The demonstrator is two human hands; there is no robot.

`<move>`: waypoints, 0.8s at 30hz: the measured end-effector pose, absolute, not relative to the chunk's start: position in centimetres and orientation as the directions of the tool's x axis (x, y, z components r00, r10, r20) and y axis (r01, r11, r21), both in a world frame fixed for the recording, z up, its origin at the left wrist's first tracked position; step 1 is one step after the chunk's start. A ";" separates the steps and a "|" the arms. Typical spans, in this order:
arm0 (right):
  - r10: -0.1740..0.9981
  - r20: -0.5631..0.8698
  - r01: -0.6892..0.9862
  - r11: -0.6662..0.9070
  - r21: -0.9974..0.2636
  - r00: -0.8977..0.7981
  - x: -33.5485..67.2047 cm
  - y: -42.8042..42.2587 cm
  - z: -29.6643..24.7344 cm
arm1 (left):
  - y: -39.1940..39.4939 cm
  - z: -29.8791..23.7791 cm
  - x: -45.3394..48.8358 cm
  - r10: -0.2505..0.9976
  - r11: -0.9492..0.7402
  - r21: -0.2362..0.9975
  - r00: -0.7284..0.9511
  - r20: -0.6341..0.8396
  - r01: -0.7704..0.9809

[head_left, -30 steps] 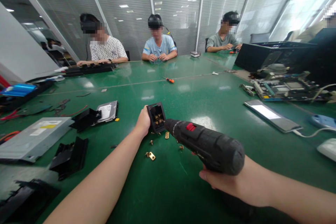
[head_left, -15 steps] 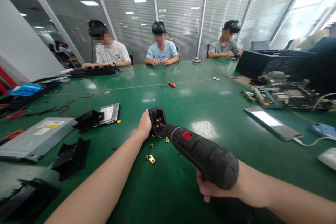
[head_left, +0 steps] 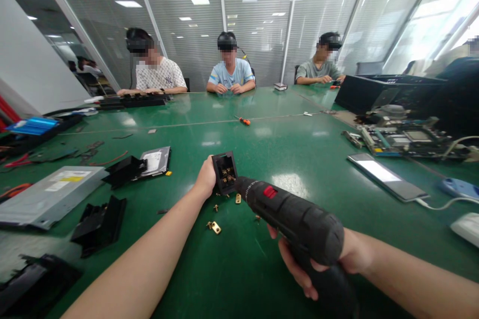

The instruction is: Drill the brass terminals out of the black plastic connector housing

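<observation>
Now the left hand (head_left: pixel 205 180) pinches the socket (head_left: pixel 223 173) by its wall, fingers tight; it looks light and stiff. The right hand (head_left: pixel 318 266) has its fingers wrapped round the heavier drill (head_left: pixel 295 217).

The only lettering reading clearly is sitting on the white T-shirt (head_left: pixel 160 77) of a person across the surface (head_left: pixel 284 144) — a dark "NY" monogram on the chest. The grey drive case (head_left: pixel 33 209) at the left is carrying a white label (head_left: pixel 62 183) with a yellow band, its print coming out too small to read. The sticker on the hard drive (head_left: pixel 155 160) is blurring likewise — so are the white ticks around the collar of the black drill (head_left: pixel 295 219), and the black housing (head_left: pixel 224 173) is showing no legible marking
</observation>
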State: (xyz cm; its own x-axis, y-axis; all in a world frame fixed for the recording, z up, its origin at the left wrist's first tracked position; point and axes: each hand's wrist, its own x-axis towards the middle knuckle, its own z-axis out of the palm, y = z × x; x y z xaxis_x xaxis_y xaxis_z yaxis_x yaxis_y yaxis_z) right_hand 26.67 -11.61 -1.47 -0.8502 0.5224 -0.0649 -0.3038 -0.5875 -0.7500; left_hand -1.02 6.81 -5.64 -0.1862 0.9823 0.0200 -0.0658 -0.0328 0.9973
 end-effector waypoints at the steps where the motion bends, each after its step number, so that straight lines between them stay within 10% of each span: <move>1: 0.507 -0.045 -0.312 -0.596 -0.740 -0.861 26.6 -11.5 -1.6 | 6.8 -5.6 -1.0 0.983 -0.029 0.997 -0.185 0.016 -0.066; 24: 0.300 0.082 -0.268 -0.657 -0.705 -0.951 26.7 -9.0 -6.0 | 7.4 -6.5 -1.4 0.977 -0.057 0.996 -0.209 0.042 -0.068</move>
